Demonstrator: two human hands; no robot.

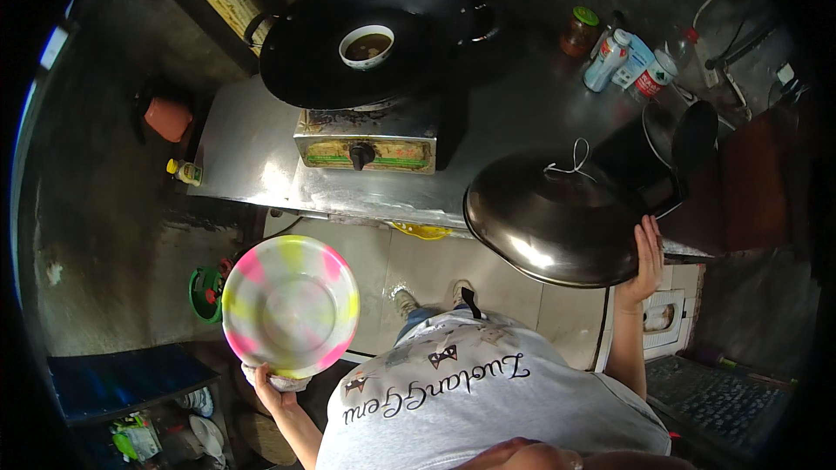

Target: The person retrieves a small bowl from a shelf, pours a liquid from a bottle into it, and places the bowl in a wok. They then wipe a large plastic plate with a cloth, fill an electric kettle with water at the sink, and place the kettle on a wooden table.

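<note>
My left hand (273, 393) grips the lower rim of a plastic basin (290, 307) patterned in pink, yellow and white, with a folded cloth (277, 381) between hand and rim. At the right, my right hand (646, 261) has its palm and fingers against the edge of a domed metal wok lid (555, 215); whether the fingers hook under it is hidden. A loop of white string is tied at the lid's top. Farther off, a large black wok (418, 26) rests on a gas stove (366, 143). Inside the wok stands a white bowl (367, 47) of brownish liquid.
The steel counter (248, 137) carries a green-lidded jar (578, 31) and several bottles at the back right. A small yellow-capped bottle (186, 172) is by its left edge. A green bucket (205, 295) is beyond the basin; a blue-topped shelf (130, 378) stands lower left.
</note>
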